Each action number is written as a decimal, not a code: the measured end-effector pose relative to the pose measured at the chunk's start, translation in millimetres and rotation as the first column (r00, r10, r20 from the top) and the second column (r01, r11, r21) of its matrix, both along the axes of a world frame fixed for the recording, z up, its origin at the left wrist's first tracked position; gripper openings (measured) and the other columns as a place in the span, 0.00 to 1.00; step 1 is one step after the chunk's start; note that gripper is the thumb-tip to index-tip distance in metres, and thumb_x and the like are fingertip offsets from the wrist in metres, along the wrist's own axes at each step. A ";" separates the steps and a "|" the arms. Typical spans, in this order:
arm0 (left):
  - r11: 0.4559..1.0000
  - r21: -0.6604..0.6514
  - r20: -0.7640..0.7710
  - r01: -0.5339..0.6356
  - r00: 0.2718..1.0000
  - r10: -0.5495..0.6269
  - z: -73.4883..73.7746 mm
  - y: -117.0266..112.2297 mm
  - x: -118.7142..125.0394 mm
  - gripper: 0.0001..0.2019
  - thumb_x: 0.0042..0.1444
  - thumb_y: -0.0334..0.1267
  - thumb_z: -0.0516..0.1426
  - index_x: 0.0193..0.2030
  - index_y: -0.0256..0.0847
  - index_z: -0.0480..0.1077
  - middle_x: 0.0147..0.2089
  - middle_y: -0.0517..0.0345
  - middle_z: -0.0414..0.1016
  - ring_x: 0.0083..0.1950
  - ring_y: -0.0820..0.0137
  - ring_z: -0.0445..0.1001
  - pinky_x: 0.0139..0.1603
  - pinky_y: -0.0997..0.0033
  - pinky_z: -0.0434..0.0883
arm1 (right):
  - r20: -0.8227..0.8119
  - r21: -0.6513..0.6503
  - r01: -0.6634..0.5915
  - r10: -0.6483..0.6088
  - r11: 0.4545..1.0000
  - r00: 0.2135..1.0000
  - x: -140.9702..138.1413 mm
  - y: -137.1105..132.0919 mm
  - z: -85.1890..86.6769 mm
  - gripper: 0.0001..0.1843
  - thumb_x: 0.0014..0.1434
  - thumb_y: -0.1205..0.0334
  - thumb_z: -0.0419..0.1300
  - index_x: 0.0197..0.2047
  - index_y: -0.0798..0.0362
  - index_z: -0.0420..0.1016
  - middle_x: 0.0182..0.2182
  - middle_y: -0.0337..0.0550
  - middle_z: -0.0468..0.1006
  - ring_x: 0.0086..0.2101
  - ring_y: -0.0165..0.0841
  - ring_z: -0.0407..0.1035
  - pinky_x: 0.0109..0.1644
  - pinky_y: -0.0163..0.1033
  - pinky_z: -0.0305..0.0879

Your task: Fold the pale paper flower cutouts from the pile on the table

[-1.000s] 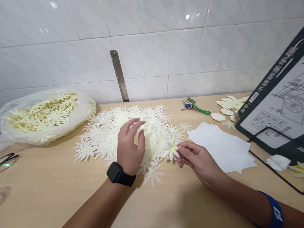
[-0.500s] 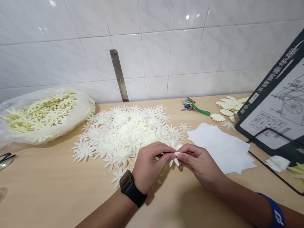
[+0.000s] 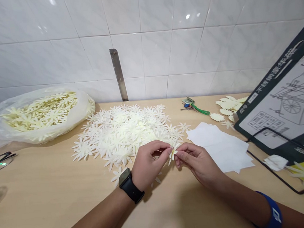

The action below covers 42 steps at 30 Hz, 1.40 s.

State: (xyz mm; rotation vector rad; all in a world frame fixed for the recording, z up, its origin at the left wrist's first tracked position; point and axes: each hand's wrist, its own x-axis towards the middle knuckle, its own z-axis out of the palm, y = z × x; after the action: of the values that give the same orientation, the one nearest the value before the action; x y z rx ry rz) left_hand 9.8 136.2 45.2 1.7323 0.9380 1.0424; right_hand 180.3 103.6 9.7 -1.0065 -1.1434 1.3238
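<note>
My left hand [image 3: 148, 165] and my right hand [image 3: 195, 163] meet over the wooden table [image 3: 56, 202], both pinching one pale cream flower cut-out [image 3: 173, 151] between their fingertips. Just behind them lies a wide heap of the same flower cut-outs [image 3: 124, 132]. A black watch sits on my left wrist and a blue band on my right forearm. The flower is held just above the table, at the near right edge of the heap.
A clear plastic bag of flower cut-outs [image 3: 41, 114] lies at the back left. White paper sheets [image 3: 220, 147] lie right of my hands. Keys with a green tag [image 3: 195, 107], leaf cut-outs [image 3: 229, 106], a printed carton [image 3: 285, 103], glasses [image 3: 0, 161].
My left hand left the heap and came down to join my right hand on the single flower. The two hands now pinch it together, slightly nearer the heap than half a second ago.
</note>
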 end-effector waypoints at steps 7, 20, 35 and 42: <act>0.939 -0.344 0.215 -0.030 0.970 0.110 5.0 15.5 -8.4 0.08 0.50 0.40 0.62 0.32 0.36 0.72 0.27 0.62 0.70 0.28 0.78 0.66 0.31 0.78 0.66 | 0.022 -0.009 0.061 -0.061 0.998 0.998 1.1 0.4 3.8 0.13 0.59 0.51 0.62 0.32 0.52 0.74 0.25 0.40 0.73 0.29 0.33 0.68 0.34 0.39 0.65; 0.773 -0.622 0.404 0.125 0.897 0.180 7.1 25.9 -18.6 0.18 0.42 0.30 0.68 0.42 0.37 0.71 0.25 0.67 0.68 0.30 0.78 0.71 0.45 0.69 0.74 | -0.278 -0.001 0.206 -0.199 0.978 0.940 10.0 3.6 8.4 0.06 0.58 0.56 0.63 0.33 0.48 0.74 0.33 0.41 0.73 0.31 0.33 0.66 0.31 0.36 0.65; 0.835 -0.541 0.218 0.102 0.976 0.022 1.4 19.1 -12.0 0.14 0.40 0.40 0.69 0.24 0.33 0.72 0.22 0.61 0.71 0.25 0.78 0.67 0.29 0.78 0.66 | 0.315 0.269 0.009 -0.096 0.963 0.944 2.9 -1.1 12.1 0.10 0.60 0.57 0.61 0.30 0.50 0.79 0.39 0.46 0.75 0.45 0.39 0.69 0.46 0.39 0.67; 0.849 -0.503 0.235 0.162 0.971 -0.046 -2.5 20.6 -10.6 0.17 0.39 0.40 0.70 0.23 0.35 0.66 0.22 0.63 0.71 0.25 0.78 0.68 0.28 0.80 0.65 | 0.330 0.174 0.098 -0.152 0.980 0.932 3.3 -0.4 10.3 0.09 0.60 0.57 0.61 0.32 0.52 0.78 0.30 0.41 0.76 0.33 0.33 0.69 0.38 0.35 0.67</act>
State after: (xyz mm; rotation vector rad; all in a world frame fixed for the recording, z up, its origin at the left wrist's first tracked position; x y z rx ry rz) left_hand -0.8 156.8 42.7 1.1782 0.8747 0.7887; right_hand 183.6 103.3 20.0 -1.2034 -1.3944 0.9628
